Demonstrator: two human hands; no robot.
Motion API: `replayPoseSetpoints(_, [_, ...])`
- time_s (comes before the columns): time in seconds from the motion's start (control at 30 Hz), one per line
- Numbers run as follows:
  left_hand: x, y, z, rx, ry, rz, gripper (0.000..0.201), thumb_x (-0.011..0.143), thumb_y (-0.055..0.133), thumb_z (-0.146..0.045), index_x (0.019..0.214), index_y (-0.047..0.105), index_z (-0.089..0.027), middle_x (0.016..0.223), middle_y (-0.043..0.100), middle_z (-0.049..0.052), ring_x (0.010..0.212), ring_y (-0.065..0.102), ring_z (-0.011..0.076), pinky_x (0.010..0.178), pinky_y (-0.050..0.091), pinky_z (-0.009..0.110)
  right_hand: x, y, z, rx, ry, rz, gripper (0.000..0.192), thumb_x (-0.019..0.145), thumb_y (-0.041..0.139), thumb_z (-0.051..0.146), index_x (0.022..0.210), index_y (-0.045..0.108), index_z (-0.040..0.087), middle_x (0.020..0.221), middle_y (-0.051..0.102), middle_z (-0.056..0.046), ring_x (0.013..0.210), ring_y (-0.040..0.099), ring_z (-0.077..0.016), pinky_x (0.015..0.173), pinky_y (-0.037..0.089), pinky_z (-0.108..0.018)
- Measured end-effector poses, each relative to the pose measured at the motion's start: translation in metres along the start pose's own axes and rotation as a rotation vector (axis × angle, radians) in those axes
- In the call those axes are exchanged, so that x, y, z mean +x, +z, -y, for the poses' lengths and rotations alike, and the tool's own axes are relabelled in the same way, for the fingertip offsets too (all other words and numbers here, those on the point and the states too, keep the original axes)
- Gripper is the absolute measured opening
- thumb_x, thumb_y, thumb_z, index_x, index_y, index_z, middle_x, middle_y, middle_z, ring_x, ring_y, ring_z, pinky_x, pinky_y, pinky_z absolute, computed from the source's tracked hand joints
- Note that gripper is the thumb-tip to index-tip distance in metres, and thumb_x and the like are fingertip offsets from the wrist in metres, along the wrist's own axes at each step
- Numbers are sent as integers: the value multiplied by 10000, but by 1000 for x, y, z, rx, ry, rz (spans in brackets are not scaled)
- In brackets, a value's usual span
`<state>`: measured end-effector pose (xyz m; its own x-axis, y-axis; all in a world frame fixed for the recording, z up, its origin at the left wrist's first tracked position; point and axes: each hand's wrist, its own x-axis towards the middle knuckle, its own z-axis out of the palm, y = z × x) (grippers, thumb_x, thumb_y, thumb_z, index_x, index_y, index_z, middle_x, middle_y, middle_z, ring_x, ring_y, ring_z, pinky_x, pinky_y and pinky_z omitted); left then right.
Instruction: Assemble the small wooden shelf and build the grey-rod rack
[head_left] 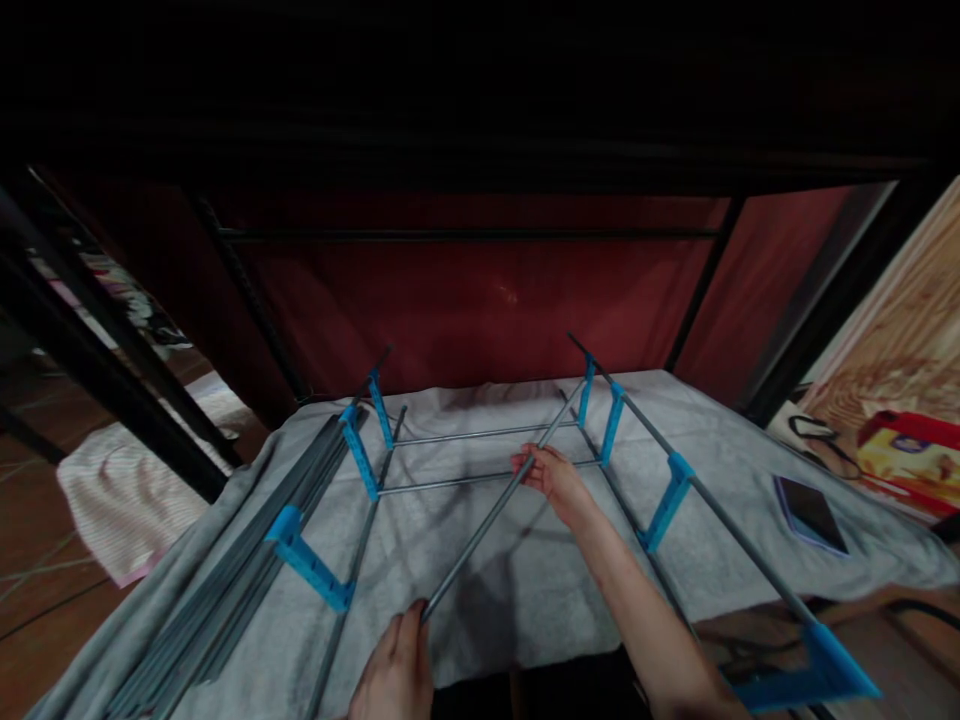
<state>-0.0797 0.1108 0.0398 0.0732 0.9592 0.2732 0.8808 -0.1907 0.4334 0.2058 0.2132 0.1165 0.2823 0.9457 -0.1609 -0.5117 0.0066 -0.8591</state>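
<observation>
Seen from above, a person's two bare hands hold one long grey metal rod (487,525) that runs on a slant across the middle of the view. The left hand (394,672), low in the picture, is closed around the rod's near end, fingers curled and thumb alongside. The right hand (551,475), reached further forward on an outstretched arm, grips the rod about halfway along with the fingers wrapped over it. The far end of the rod points up toward a blue plastic connector (586,390) on the right side of a partly built rack (480,460). Whether the rod's tip touches that connector cannot be told. The rack is made of thin grey rods joined by bright blue plastic brackets: two crossbars span between left and right side rails, and more blue brackets sit along each rail. It rests on a pale grey cloth (525,580) spread over a low surface. A bundle of spare grey rods (225,590) lies on the cloth at the left, just beside the rack. A dark phone or tablet (814,513) lies on the cloth at the right, well apart from the hands.
</observation>
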Motion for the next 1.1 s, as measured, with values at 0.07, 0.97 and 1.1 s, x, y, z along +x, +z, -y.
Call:
replayPoseSetpoints(0.07, [28,5,-18,74,69,24,348,991,406,-218,1207,678,-211,1097,741,85,852,741,228,715,587,315,5,0,3,3,-13,21,252,764,707,375,910,637,182,851,771,-72,726,719,-175,699,551,-298])
replayPoseSetpoints(0.97, [152,7,-141,119,337,118,352,1019,336,-169,1253,599,-191,1098,680,93,984,649,215,875,494,346,55,-32,54,245,28,-112,89,905,542,164,863,609,203,835,769,-41,743,727,-141,751,575,-259])
replayPoseSetpoints(1.1, [158,8,-150,37,273,136,329,1017,343,-162,1213,606,-175,1079,685,96,954,661,206,847,499,326,48,-23,54,158,68,47,96,901,547,182,896,637,214,884,776,-32,802,725,-152,809,572,-289])
